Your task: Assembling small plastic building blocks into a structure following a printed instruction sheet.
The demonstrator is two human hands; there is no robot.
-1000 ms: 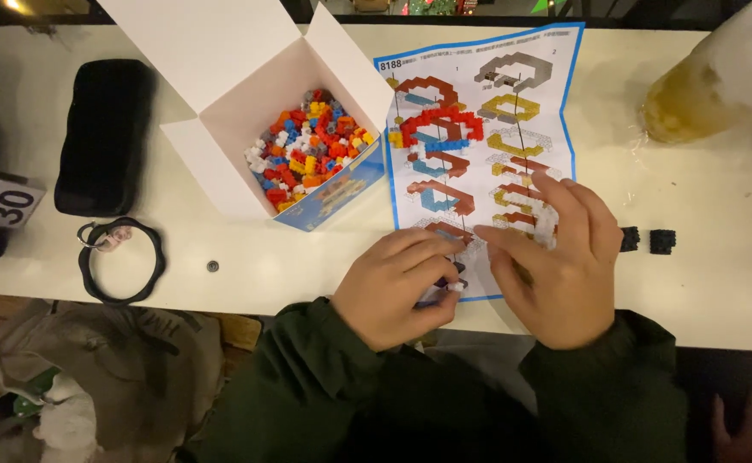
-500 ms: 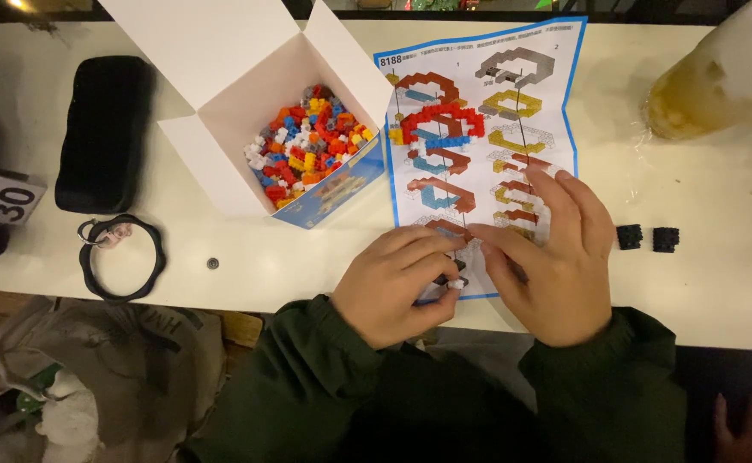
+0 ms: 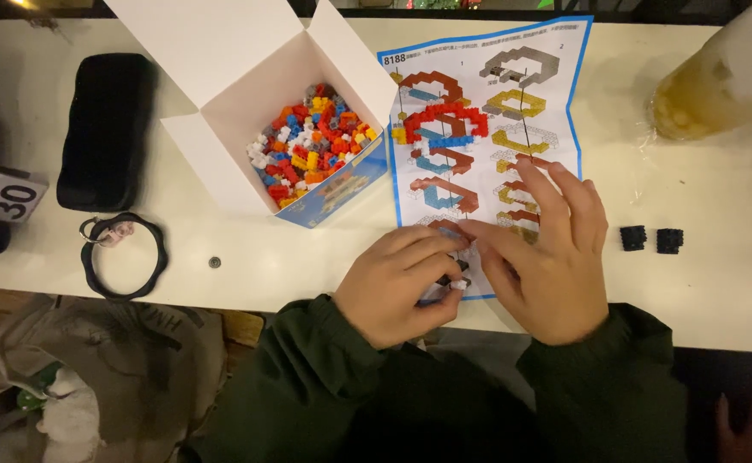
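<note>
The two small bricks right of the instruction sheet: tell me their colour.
Both small bricks are black, seen in the head view.

One head-worn camera looks steeply down, close over the white table (image 3: 719, 291) edge.

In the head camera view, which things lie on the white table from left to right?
Black pouch → black ring → open white box of small bricks → instruction sheet → two small black bricks.
</note>
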